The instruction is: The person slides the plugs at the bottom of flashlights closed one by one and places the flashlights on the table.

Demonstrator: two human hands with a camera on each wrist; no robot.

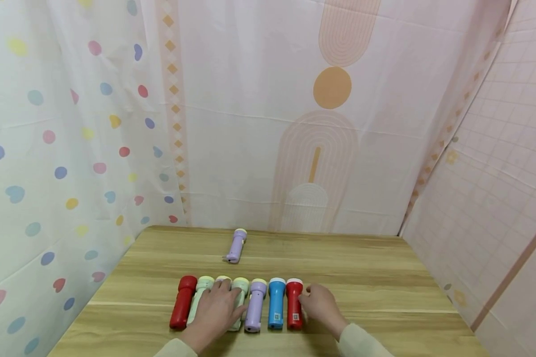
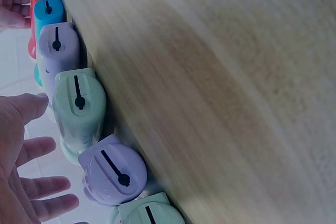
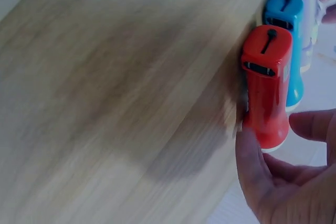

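A row of toy flashlights lies side by side on the table. My left hand (image 1: 218, 308) is spread, palm down, over its left half, covering parts of a light green flashlight (image 2: 80, 100), a purple flashlight (image 2: 118, 169) and another light green one. In the left wrist view its fingers look straight and apart, above the flashlights. To the right come a purple flashlight (image 1: 256, 306), a blue flashlight (image 1: 276, 301) and a red flashlight (image 1: 294, 302). My right hand (image 1: 323, 308) rests beside that red one, its loosely bent fingers and thumb touching the side near the head.
A dark red flashlight (image 1: 184, 303) forms the left end of the row. Farther back, a lone purple flashlight (image 1: 236, 246) lies tilted, with a strap at its tail. Patterned curtains (image 1: 236, 163) stand behind and on both sides of the wooden table (image 1: 362, 263).
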